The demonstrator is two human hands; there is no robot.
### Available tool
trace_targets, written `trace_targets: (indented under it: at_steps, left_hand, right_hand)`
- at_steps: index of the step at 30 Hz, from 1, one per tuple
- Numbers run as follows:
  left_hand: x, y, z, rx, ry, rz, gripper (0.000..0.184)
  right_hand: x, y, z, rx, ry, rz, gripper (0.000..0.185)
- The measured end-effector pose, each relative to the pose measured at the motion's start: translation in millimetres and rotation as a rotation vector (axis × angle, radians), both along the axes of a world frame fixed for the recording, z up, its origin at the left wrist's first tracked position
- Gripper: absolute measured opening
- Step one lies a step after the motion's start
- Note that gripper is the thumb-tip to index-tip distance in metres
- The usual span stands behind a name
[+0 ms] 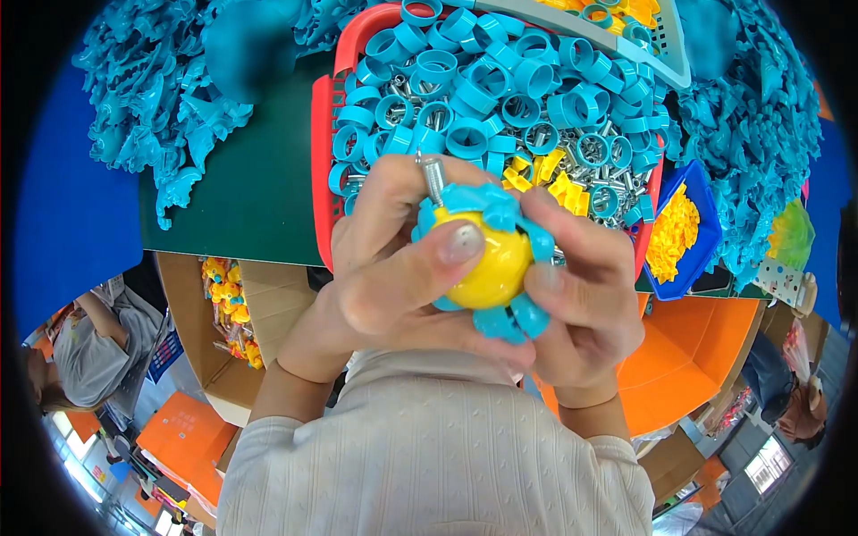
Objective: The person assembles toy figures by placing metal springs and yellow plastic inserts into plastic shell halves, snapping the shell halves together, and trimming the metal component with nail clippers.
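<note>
A yellow ball-shaped part (502,272) with blue plastic pieces (483,204) around it sits between both hands, above the near edge of the red basket. My left hand (393,268) is closed on it, its thumb pressing the yellow surface. A small metal spring (434,179) stands up by the left fingers, beside the blue part. My right hand (585,290) grips the blue pieces from the right side with thumb and fingers. The palms' inner sides and the underside of the toy part are hidden.
Behind the hands, a red basket (323,179) holds blue rings, springs and yellow pieces. A blue tray (710,219) of small yellow parts stands right. Blue plastic pieces (170,89) are heaped on both sides. A cardboard box (281,304) is at left; people are in the background.
</note>
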State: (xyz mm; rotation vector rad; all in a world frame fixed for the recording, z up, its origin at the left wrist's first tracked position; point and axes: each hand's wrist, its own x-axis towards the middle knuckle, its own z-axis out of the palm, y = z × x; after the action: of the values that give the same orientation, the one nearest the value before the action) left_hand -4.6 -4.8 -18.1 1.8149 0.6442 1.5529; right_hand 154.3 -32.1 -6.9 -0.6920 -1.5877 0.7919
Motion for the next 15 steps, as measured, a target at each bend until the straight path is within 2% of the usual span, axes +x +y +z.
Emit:
trace_targets:
  at_steps: [2,6,8,9,10,12,13,14,15]
  left_hand:
    - [0,1,5,0.021,0.128,0.095,0.076]
    - [-3,3,18,0.028,0.085,0.072,0.075]
    - [-14,8,29,-0.075,0.400,-0.131,0.097]
    - [-14,17,19,-0.020,0.259,-0.208,0.104]
    - [-12,11,19,-0.018,0.258,-0.207,0.104]
    - [-8,-5,23,-0.674,-0.059,0.062,0.105]
    - [-10,2,25,-0.645,0.002,0.015,0.097]
    - [-16,9,21,-0.642,0.003,0.016,0.097]
    - [-22,17,16,-0.444,0.154,-0.073,0.094]
  right_hand:
    - [2,-1,3,-0.044,-0.068,0.007,0.026]
    - [-4,-7,1,-0.089,0.012,-0.040,0.023]
    - [-3,-6,-3,-0.110,0.071,-0.053,0.024]
    - [0,-5,-5,-0.121,0.139,-0.006,0.026]
    - [-1,-3,-5,-0.119,0.138,-0.005,0.026]
    - [-4,-1,-4,-0.171,0.281,0.065,0.026]
    - [-4,-2,-6,-0.187,0.305,0.074,0.028]
    - [-2,-3,-5,-0.185,0.306,0.075,0.028]
    - [1,-3,-4,-0.217,0.294,0.093,0.027]
